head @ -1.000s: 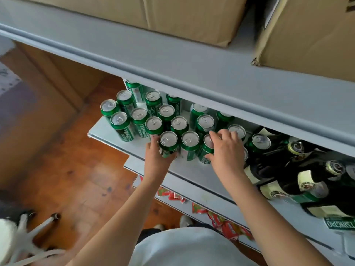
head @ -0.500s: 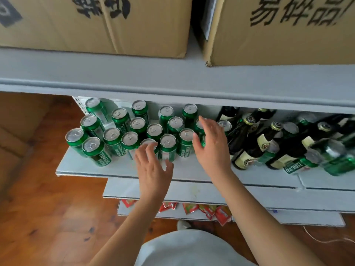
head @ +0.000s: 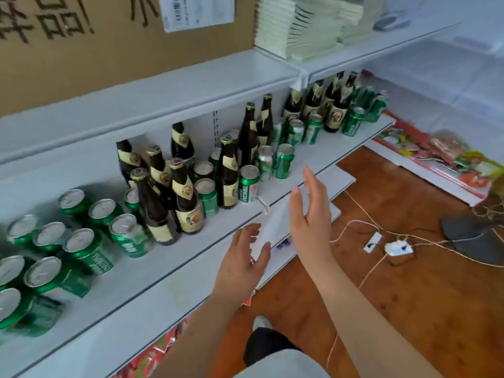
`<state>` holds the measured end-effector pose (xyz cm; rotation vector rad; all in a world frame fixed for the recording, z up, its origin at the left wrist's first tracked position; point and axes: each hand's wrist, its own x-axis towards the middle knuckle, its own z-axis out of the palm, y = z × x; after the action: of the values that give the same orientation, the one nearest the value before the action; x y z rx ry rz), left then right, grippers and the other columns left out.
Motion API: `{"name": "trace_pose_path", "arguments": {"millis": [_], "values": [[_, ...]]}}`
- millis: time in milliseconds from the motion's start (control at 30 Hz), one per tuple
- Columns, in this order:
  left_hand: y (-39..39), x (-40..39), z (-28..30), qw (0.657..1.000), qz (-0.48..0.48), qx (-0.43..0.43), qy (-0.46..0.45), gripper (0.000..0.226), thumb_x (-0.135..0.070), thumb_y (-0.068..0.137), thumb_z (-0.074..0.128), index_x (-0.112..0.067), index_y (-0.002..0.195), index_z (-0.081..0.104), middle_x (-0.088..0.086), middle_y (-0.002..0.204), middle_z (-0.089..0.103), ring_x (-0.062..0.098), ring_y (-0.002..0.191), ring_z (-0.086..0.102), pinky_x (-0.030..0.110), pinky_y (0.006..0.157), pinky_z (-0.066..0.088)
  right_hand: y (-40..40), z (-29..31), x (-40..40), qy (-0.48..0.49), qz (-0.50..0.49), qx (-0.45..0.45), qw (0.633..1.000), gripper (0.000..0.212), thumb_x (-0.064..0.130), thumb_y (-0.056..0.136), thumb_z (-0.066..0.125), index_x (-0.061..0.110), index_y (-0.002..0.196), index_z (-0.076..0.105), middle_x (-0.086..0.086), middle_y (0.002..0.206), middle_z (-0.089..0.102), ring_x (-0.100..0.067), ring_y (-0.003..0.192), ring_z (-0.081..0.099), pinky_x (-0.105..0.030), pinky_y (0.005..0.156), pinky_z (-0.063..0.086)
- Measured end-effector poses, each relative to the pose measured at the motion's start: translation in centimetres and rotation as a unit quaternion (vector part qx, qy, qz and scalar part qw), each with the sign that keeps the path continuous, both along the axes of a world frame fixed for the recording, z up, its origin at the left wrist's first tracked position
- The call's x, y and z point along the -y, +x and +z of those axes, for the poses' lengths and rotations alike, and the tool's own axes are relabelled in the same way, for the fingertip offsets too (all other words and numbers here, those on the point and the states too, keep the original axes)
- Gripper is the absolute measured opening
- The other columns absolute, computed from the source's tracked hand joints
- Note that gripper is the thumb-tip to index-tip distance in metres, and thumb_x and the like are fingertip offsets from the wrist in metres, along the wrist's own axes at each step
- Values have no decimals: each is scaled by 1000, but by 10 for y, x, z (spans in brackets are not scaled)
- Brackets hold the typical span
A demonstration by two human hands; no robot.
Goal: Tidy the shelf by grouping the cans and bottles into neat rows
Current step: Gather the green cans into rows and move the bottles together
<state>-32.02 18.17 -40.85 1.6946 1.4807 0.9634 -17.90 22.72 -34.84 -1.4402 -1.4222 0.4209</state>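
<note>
While the green cans [head: 81,241] stood packed together at the left end of the white shelf [head: 169,268], a group of brown bottles [head: 174,192] stood upright just to their right, some of them touching each other. More cans were mixed among these bottles, and one green can [head: 248,184] stood near the front edge beside a bottle. Farther to the right, other bottles and cans [head: 327,110] were standing in a loose line toward the far end of the shelf.

Both hands were in the air in front of the shelf and held nothing. The left hand [head: 242,263] was spread with relaxed fingers, palm turned toward the right. The right hand [head: 311,214] was higher, with straight fingers pointing up toward the shelf, and it touched no can or bottle.

Above the shelf, a big cardboard box [head: 109,50] rested on the upper board, next to a pile of pale papers [head: 300,25]. On the wooden floor [head: 409,296] lay thin cords [head: 362,222] and a white adapter [head: 398,248].
</note>
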Motion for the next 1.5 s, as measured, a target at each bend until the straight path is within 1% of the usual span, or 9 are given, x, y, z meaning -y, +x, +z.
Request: {"name": "trace_pose_path", "arguments": {"millis": [167,300,367,567,833,1100,1267,1400,1500], "values": [[63,-51,-8,997,20,-66,14,43,-35,95,59,-25,136,47,-10,127,50,4,115,49,12,87,34,82,-15,-50,-34,-33,-80,996,51,50,101,38,31,149,33,14,148,38,-5,137,37,-42,112,38],[98,-116,-12,966,245,-79,-2,56,-20,88,69,-10,137,46,9,136,47,25,127,44,29,96,41,136,-32,-98,-72,7,-86,994,50,47,101,38,30,149,34,11,143,41,-7,132,43,-37,109,41],[108,-146,-12,939,315,-141,4,64,-20,85,71,-5,140,42,14,140,42,33,129,40,43,106,40,154,-41,-116,-103,47,-77,991,50,45,101,39,28,148,36,8,142,42,-8,129,45,-34,107,43],[113,-202,-21,881,319,-346,-52,85,-34,92,63,-14,157,12,5,159,24,34,127,35,45,105,39,177,-60,-150,-133,148,-40,979,54,48,96,36,26,145,40,7,134,46,-7,119,50,-32,99,48],[113,-211,-31,845,370,-383,-53,73,-33,71,84,-8,131,51,20,125,42,38,107,41,46,95,40,182,-75,-172,-160,190,-15,969,48,44,100,38,27,146,39,7,139,45,-6,120,49,-33,98,50],[119,-208,-21,916,344,-208,-14,79,-29,70,87,-14,135,45,10,127,56,31,118,51,45,100,45,189,-73,-208,-165,169,-1,972,46,36,101,44,21,145,40,2,141,45,-11,119,53,-34,96,51],[128,-212,11,919,380,99,-10,67,-33,68,89,-19,122,50,-10,111,58,-8,96,56,4,81,43,217,-73,-266,-162,107,-9,981,48,26,98,54,12,142,42,-6,135,50,-17,112,56,-29,92,48],[136,-227,16,872,341,344,-68,46,-22,80,80,-23,119,57,1,112,68,19,103,68,34,88,56,232,-86,-335,-192,84,-15,978,56,28,93,63,10,142,41,-11,136,49,-25,119,54,-29,97,43],[149,-238,13,831,326,438,-103,40,-21,78,73,-15,115,59,6,108,71,27,104,70,42,85,58,237,-102,-388,-176,97,34,979,70,26,88,69,6,146,35,-17,142,42,-29,129,44,-24,104,31]]}}
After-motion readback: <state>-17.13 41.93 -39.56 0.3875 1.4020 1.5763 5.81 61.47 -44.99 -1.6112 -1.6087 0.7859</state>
